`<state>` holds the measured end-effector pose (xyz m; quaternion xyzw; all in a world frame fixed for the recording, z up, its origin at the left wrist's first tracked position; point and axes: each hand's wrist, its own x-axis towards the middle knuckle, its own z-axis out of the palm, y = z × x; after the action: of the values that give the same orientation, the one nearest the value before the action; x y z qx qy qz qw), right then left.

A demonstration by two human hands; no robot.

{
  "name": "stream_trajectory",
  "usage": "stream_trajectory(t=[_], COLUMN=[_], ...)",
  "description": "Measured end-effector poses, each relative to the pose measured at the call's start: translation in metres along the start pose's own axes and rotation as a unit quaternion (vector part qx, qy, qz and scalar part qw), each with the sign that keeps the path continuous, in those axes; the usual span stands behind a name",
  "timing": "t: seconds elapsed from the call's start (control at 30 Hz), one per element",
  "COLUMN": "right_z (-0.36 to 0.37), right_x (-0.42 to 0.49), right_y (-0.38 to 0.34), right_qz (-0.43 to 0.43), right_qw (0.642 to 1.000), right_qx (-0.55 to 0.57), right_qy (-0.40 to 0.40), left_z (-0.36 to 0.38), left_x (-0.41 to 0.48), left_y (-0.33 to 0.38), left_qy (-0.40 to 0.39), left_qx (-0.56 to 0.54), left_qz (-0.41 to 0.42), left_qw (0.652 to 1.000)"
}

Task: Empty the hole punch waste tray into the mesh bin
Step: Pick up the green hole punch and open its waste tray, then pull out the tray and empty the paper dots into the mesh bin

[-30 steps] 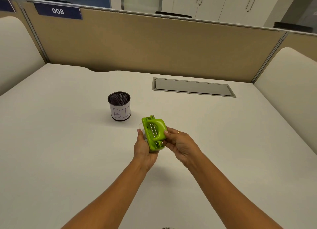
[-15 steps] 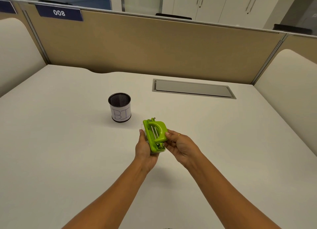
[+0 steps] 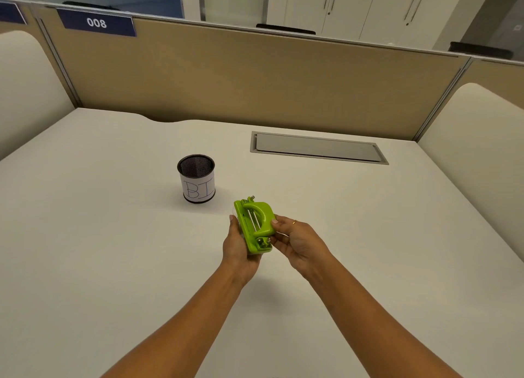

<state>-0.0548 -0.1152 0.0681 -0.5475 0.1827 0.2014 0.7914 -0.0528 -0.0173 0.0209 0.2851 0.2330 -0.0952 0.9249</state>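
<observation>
Just below the middle of the frame, both hands are wrapped onto a bright green hole punch (image 3: 256, 226), holding it up off the desk (image 3: 99, 250). Left hand (image 3: 238, 250) cups it from the left and underneath, fingers curled around the base side, thumb up along the left edge. Right hand (image 3: 300, 243) pinches the other side, with the thumb pressed on the rounded green lever and the rest of the fingers tucked behind. There's a thin gold ring (image 3: 294, 222) on one finger of that hand. So both hands are closed on the punch, not loose.

The punch is tipped on its side with the top facing the camera, so you can see the curved handle, the metal rods under it and the little metal hinge bits at both ends. Something pale and see-through peeks out along its left edge by the left fingertips; can't tell if that's the waste tray.

Up and to the left of the punch, close by but not touching, the black mesh bin (image 3: 196, 179) stands upright on the desk. A white paper label with handwritten blue letters "BI" wraps its lower part.

Further back, right of centre, a grey flap (image 3: 317, 148) is set flush into the desktop. Behind it runs a tan divider panel (image 3: 255, 80), with a blue "008" tag (image 3: 96, 22) at the upper left.
</observation>
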Motion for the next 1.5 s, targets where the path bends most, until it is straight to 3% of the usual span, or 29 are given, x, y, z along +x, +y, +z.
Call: stream_trajectory(t=[0.3, 0.63, 0.97, 1.33, 1.5], right_z=[-0.002, -0.005, -0.018, -0.034, -0.045], right_x=[0.002, 0.003, -0.002, 0.034, 0.039], right_y=[0.001, -0.009, -0.023, -0.012, 0.001], right_qz=[-0.013, 0.05, 0.113, 0.041, 0.088], right_qw=[1.0, 0.983, 0.968, 0.979, 0.965], right_qx=[-0.003, 0.176, 0.222, 0.176, 0.222], right_qy=[0.002, 0.006, -0.009, 0.097, 0.103], left_z=[-0.001, 0.001, 0.0, -0.006, -0.011], left_x=[0.0, -0.002, 0.0, -0.003, -0.003], left_y=[-0.001, -0.001, -0.002, 0.002, 0.005], left_qy=[0.003, 0.012, -0.009, -0.014, -0.01], left_qx=[-0.004, -0.005, -0.028, -0.015, -0.018], left_qz=[-0.003, 0.01, -0.003, -0.004, -0.002], left_qw=[1.0, 1.0, 1.0, 1.0, 1.0])
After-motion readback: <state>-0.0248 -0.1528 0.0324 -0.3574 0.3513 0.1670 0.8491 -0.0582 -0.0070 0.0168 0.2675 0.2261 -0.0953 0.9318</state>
